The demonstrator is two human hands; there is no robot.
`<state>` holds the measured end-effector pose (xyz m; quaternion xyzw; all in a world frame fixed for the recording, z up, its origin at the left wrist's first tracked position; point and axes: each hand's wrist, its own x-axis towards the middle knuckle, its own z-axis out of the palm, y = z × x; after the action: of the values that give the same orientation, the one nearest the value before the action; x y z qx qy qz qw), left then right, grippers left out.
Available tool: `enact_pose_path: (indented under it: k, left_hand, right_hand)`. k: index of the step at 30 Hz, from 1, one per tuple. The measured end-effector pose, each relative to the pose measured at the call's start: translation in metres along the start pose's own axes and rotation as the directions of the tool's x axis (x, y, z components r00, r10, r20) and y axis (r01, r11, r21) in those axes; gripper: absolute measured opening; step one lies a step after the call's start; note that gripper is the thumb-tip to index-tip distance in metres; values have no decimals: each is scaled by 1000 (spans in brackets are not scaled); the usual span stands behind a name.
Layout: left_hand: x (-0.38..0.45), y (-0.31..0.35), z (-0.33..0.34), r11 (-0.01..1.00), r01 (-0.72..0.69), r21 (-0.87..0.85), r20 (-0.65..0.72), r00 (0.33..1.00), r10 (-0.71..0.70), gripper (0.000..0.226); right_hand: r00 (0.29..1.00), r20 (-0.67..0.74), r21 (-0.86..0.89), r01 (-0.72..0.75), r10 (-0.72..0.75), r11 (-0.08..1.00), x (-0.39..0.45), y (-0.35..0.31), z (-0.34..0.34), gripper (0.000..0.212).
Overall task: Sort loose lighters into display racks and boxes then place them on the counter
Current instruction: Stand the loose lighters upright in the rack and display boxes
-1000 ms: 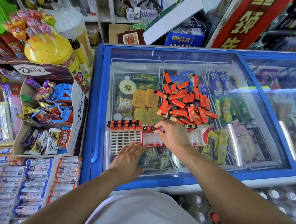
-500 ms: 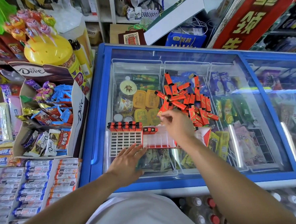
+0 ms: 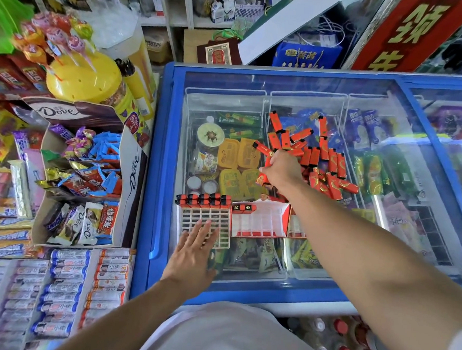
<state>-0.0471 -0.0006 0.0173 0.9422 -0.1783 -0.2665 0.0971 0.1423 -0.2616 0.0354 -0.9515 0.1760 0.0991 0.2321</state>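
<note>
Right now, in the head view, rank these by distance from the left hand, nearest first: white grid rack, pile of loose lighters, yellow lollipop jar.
1. white grid rack, under the left hand's fingertips.
2. pile of loose lighters, right, on the freezer lid.
3. yellow lollipop jar, far upper left.

Glass freezer lid (image 3: 391, 246) — bearing loose lighters (image 3: 318, 156), rack (image 3: 204, 219), box (image 3: 259, 219).
</note>
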Motion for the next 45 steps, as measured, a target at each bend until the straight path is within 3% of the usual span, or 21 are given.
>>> enact_pose_path:
  k: [3, 7, 9, 12, 16, 19, 21, 24, 27, 30, 34, 38, 45]
  left_hand:
    - [1, 6, -7, 1000, 23, -13, 16, 1000, -23, 88]
    - [1, 9, -12, 999, 37, -12, 26, 999, -36, 87]
    - [2, 10, -13, 999, 37, -18, 19, 999, -37, 86]
    - [1, 11, -14, 999, 37, 0, 7, 999, -37, 85]
    - [-1, 14, -10, 999, 36, 6, -15, 999, -36, 88]
    - [-3, 17, -3, 999, 37, -13, -51, 998, -38, 90]
    - [-6, 21, -1, 998, 23, -64, -149, 988, -33, 85]
    - [-8, 30, -2, 991, -86, -102, -363, 931, 44, 59]
    - [-6, 46, -6, 969, -243, -41, -423, 883, 203, 49]
    - [-2, 68, -16, 930, -363, 57, -317, 877, 361, 58]
    - [10, 101, -31, 819, -516, 251, 8, 847, 531, 68]
    - [25, 127, -27, 734, -556, 390, 161, 826, 540, 79]
    - [43, 149, -29, 710, -528, 466, 229, 847, 479, 88]
  right_hand:
    - [999, 16, 17, -35, 34, 999, 2, -4, 1, 21]
    - [998, 53, 290, -53, 39, 955, -13, -11, -24, 41]
    - [1000, -15, 380, 18, -14, 925, -27, -8, -46, 32]
    - [985, -116, 320, 155, -124, 935, -53, 11, -83, 21]
    - [990, -119, 305, 112, -78, 946, -85, 50, -119, 42]
    - [990, -121, 283, 107, -75, 953, -104, 82, -130, 34]
    - [991, -93, 258, 121, -100, 959, -114, 100, -133, 31]
    - [992, -29, 122, 126, -124, 984, -123, 123, -129, 24]
    - [990, -20, 50, 142, -141, 989, -128, 140, -115, 17]
    - [984, -27, -14, 176, -176, 984, -130, 144, -102, 23]
    - [984, -37, -32, 175, -176, 984, -134, 138, -90, 25]
    - [983, -117, 66, 147, -138, 987, -138, 137, -84, 18]
    - [971, -134, 29, 205, -200, 978, -136, 143, -84, 16]
